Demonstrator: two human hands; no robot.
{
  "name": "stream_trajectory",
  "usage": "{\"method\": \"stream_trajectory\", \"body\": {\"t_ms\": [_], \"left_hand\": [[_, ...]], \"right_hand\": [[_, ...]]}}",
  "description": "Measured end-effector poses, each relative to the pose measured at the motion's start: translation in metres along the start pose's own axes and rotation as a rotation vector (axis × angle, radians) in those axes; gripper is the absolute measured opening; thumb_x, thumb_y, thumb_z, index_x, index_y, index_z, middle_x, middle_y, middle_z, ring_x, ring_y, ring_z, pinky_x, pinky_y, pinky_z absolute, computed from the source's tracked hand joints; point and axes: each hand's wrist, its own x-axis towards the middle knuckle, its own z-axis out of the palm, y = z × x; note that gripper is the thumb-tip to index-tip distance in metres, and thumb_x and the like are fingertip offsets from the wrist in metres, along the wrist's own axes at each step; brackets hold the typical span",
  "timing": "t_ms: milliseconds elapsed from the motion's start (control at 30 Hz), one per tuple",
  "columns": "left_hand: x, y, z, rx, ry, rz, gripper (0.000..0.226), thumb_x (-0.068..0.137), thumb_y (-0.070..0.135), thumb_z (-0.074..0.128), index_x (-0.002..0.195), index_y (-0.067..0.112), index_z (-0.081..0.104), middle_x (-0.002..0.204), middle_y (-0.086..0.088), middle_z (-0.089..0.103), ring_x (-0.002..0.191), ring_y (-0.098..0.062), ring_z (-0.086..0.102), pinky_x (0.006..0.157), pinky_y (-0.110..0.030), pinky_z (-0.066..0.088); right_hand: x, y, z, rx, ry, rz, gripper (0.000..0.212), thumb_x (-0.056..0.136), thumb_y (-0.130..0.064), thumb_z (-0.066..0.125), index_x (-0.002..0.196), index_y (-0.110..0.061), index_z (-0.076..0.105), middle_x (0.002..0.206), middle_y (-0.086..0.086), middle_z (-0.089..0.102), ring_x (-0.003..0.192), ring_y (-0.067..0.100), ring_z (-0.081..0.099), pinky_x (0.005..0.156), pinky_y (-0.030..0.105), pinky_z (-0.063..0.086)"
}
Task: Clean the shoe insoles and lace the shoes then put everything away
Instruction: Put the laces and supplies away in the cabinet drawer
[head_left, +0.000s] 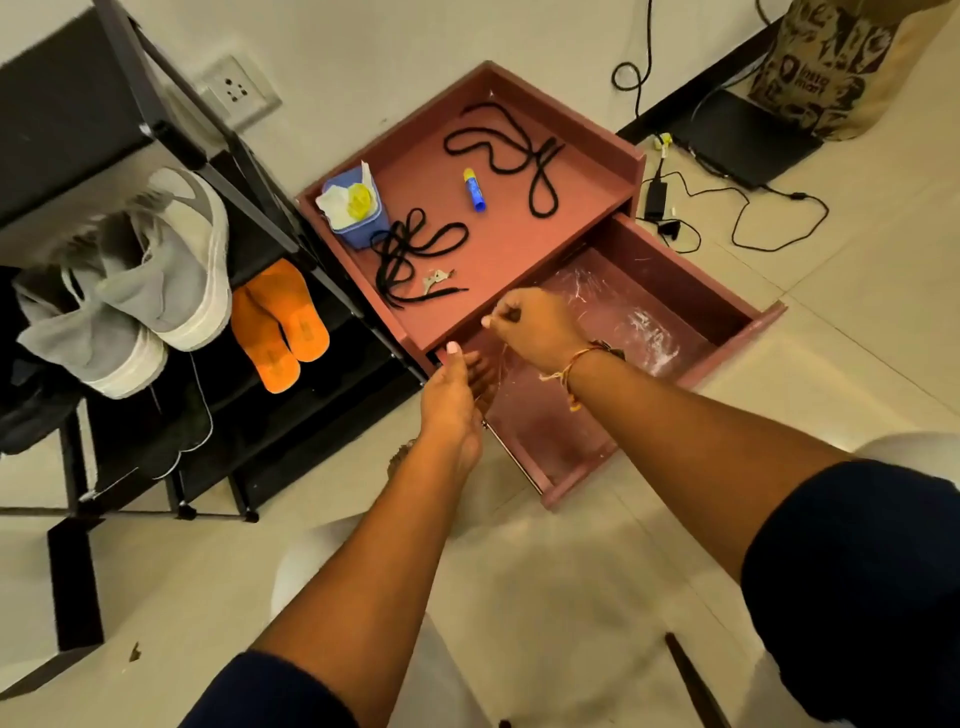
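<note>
Head view: two black laces (511, 150) lie loose at upper centre; right hand (535, 325) pinches something thin, left hand (454, 387) spread.

Grey shoes (150, 275) (unlaced) beside orange insoles (280, 325)

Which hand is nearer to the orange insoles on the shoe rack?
The left hand. It is at the drawer's left corner, just right of the orange insoles. The right hand is farther right, over the open drawer.
</note>
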Motion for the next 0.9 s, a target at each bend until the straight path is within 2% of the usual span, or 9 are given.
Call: {"method": "stream_trajectory", "body": {"t_ms": [133, 200, 300, 400, 500, 600, 700, 800, 900], "left_hand": [[0.038, 0.008, -0.004, -0.115, -0.023, -0.060, 0.044, 0.103, 0.041, 0.049, 0.119, 0.003, 0.064, 0.109, -0.011, 0.069, 0.098, -0.020, 0.066, 0.096, -0.036, 0.054], [0.058, 0.010, -0.007, -0.159, -0.017, -0.073, 0.042, 0.103, 0.041, 0.050, 0.120, 0.004, 0.063, 0.117, -0.013, 0.069, 0.105, -0.021, 0.067, 0.099, -0.038, 0.054], [0.081, 0.010, -0.013, -0.216, 0.002, -0.077, 0.046, 0.102, 0.043, 0.049, 0.124, 0.005, 0.063, 0.123, -0.011, 0.069, 0.113, -0.021, 0.067, 0.097, -0.034, 0.055], [0.092, 0.007, -0.017, -0.238, -0.030, -0.092, 0.051, 0.102, 0.048, 0.046, 0.126, 0.006, 0.062, 0.122, -0.009, 0.068, 0.115, -0.020, 0.065, 0.097, -0.034, 0.054], [0.097, 0.003, -0.016, -0.249, -0.064, -0.125, 0.054, 0.102, 0.051, 0.043, 0.127, 0.006, 0.060, 0.124, -0.009, 0.067, 0.116, -0.021, 0.064, 0.094, -0.032, 0.054], [0.101, -0.002, -0.017, -0.240, -0.084, -0.145, 0.056, 0.102, 0.053, 0.042, 0.126, 0.006, 0.060, 0.122, -0.009, 0.067, 0.112, -0.020, 0.066, 0.089, -0.030, 0.055], [0.102, -0.004, -0.020, -0.211, -0.083, -0.146, 0.054, 0.102, 0.052, 0.041, 0.124, 0.007, 0.061, 0.118, -0.008, 0.069, 0.110, -0.019, 0.067, 0.087, -0.030, 0.056], [0.103, -0.005, -0.020, -0.150, -0.071, -0.129, 0.052, 0.103, 0.052, 0.041, 0.119, 0.008, 0.063, 0.117, -0.008, 0.070, 0.110, -0.020, 0.067, 0.090, -0.031, 0.057], [0.103, -0.006, -0.016, -0.096, -0.080, -0.126, 0.047, 0.103, 0.050, 0.044, 0.112, 0.009, 0.065, 0.113, -0.008, 0.071, 0.106, -0.020, 0.069, 0.088, -0.031, 0.057]], "right_hand": [[0.066, -0.019, 0.024, -0.124, 0.049, -0.044, 0.014, 0.090, -0.027, 0.068, 0.090, -0.015, 0.075, 0.093, 0.005, 0.074, 0.091, 0.023, 0.067, 0.079, 0.030, 0.053], [0.097, -0.020, 0.035, -0.205, 0.040, -0.074, 0.013, 0.091, -0.023, 0.065, 0.096, -0.017, 0.076, 0.097, 0.004, 0.074, 0.095, 0.022, 0.067, 0.080, 0.027, 0.050], [0.133, -0.016, 0.049, -0.320, 0.028, -0.108, 0.022, 0.091, -0.023, 0.061, 0.109, -0.018, 0.074, 0.108, 0.009, 0.070, 0.102, 0.028, 0.064, 0.086, 0.032, 0.050], [0.152, -0.012, 0.059, -0.391, -0.036, -0.179, 0.028, 0.090, -0.022, 0.061, 0.116, -0.019, 0.072, 0.115, 0.012, 0.066, 0.106, 0.029, 0.061, 0.090, 0.031, 0.046], [0.158, -0.006, 0.066, -0.469, -0.078, -0.245, 0.023, 0.089, -0.021, 0.064, 0.109, -0.018, 0.075, 0.111, 0.011, 0.068, 0.103, 0.030, 0.063, 0.088, 0.033, 0.049], [0.158, -0.003, 0.071, -0.499, -0.038, -0.251, 0.018, 0.090, -0.018, 0.062, 0.101, -0.014, 0.076, 0.105, 0.013, 0.068, 0.096, 0.031, 0.064, 0.080, 0.034, 0.050], [0.154, -0.001, 0.072, -0.552, -0.015, -0.253, 0.021, 0.095, -0.017, 0.055, 0.106, -0.010, 0.072, 0.110, 0.014, 0.065, 0.099, 0.032, 0.062, 0.080, 0.035, 0.045], [0.140, 0.006, 0.064, -0.456, 0.028, -0.192, 0.023, 0.097, -0.021, 0.057, 0.110, -0.007, 0.069, 0.112, 0.015, 0.064, 0.102, 0.031, 0.059, 0.083, 0.035, 0.043], [0.113, 0.018, 0.047, -0.237, 0.092, -0.109, 0.015, 0.095, -0.016, 0.059, 0.102, -0.009, 0.070, 0.100, 0.008, 0.067, 0.094, 0.023, 0.060, 0.081, 0.032, 0.047]]}}
